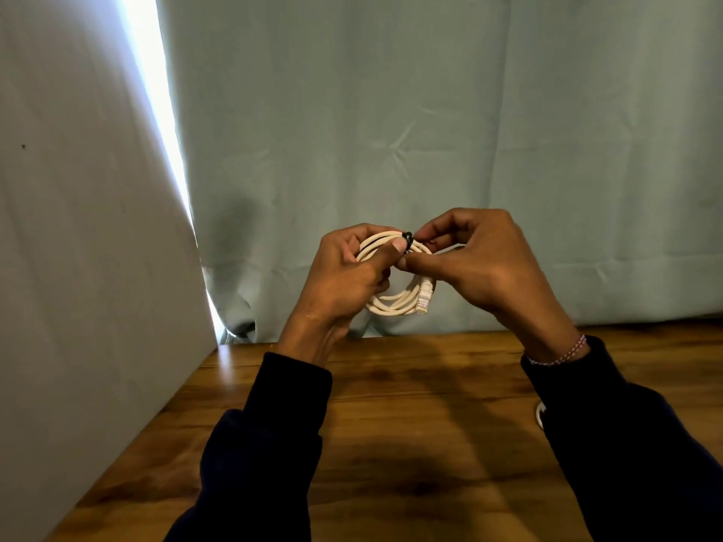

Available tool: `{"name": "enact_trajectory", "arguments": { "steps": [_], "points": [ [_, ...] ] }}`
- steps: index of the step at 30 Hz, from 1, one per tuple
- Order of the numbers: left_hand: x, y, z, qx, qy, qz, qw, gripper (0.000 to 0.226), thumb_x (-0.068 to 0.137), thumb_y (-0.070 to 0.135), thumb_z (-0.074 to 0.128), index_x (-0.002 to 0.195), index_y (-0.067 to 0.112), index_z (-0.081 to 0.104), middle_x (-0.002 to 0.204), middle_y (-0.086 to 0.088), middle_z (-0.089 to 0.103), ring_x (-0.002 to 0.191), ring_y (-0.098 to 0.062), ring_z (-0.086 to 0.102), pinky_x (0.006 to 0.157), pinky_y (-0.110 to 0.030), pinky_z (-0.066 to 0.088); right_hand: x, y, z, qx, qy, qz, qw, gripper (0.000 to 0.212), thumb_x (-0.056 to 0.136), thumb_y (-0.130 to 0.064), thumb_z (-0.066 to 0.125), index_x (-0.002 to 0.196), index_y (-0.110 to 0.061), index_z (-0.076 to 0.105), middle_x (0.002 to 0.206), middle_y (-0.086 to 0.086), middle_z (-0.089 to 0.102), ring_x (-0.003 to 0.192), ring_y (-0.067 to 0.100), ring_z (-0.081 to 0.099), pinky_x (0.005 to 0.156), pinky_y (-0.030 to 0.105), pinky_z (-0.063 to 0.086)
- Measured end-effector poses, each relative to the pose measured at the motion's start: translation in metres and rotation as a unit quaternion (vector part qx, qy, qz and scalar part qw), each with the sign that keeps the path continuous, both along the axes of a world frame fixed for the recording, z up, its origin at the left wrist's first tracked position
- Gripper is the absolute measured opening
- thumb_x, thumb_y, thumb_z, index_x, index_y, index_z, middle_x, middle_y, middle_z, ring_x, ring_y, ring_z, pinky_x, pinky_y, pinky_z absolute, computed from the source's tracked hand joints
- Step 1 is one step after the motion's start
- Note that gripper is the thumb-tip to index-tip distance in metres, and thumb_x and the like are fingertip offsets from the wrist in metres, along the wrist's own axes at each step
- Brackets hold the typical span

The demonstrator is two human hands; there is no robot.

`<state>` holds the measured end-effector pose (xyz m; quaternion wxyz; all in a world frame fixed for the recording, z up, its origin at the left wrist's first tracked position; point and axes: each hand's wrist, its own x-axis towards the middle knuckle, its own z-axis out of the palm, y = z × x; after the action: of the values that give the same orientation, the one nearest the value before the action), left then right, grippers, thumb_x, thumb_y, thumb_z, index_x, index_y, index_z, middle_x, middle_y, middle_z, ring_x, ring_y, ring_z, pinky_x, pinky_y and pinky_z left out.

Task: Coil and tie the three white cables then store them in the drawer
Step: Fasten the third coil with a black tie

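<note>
1 coiled cable (pixel 393 303) | 1 black tie (pixel 407 239) | L hand (pixel 344 275) + R hand (pixel 477 264) holding

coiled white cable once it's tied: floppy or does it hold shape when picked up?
The white cable probably holds its loop: the strands stay bunched between the left hand and right hand, with a black tie on top. The untied lower strands may splay. It looks light; the plug may dangle.
</note>
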<state>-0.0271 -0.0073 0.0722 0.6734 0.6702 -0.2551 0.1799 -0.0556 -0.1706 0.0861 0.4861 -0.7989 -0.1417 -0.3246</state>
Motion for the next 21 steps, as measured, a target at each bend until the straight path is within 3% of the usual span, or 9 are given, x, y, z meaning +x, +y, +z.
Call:
{"name": "enact_trajectory", "arguments": {
  "steps": [5,8,15,21],
  "points": [
    [0.000,0.006,0.002,-0.017,-0.004,-0.015,1.000,0.016,0.093,0.008,0.068,0.102,-0.003,0.072,0.064,-0.005,0.055,0.051,-0.010,0.042,0.048,-0.023,0.035,-0.003,-0.013,0.009,0.053,0.070,0.156,0.984,0.025,0.082,-0.020,0.079,0.105,-0.013,0.075,0.094,0.004,0.077,0.086,0.016,0.075,0.079,0.032,0.062],
    [0.000,0.009,0.002,-0.021,0.001,-0.036,0.999,0.014,0.094,0.008,0.066,0.101,-0.002,0.073,0.072,-0.014,0.052,0.053,-0.012,0.039,0.049,-0.025,0.032,-0.004,-0.019,0.011,0.043,0.066,0.190,0.979,0.018,0.091,-0.012,0.070,0.108,-0.012,0.075,0.097,0.004,0.077,0.087,0.020,0.076,0.077,0.030,0.062],
    [0.001,0.012,0.001,-0.008,0.006,-0.068,0.998,0.018,0.095,0.010,0.063,0.105,-0.001,0.072,0.080,-0.017,0.059,0.057,-0.014,0.041,0.050,-0.023,0.035,0.002,-0.012,0.006,-0.026,-0.050,0.095,0.994,0.011,0.093,-0.017,0.070,0.102,-0.013,0.075,0.090,-0.002,0.075,0.075,0.011,0.075,0.065,0.030,0.063],
    [-0.004,0.009,0.002,-0.004,0.018,-0.118,0.993,0.021,0.096,0.006,0.059,0.112,-0.005,0.068,0.090,-0.013,0.071,0.058,-0.014,0.043,0.053,-0.024,0.037,0.011,0.003,-0.003,0.005,-0.189,-0.009,0.982,0.008,0.091,-0.020,0.072,0.096,-0.015,0.074,0.085,-0.006,0.074,0.072,0.005,0.072,0.065,0.024,0.061]
  ]
}}
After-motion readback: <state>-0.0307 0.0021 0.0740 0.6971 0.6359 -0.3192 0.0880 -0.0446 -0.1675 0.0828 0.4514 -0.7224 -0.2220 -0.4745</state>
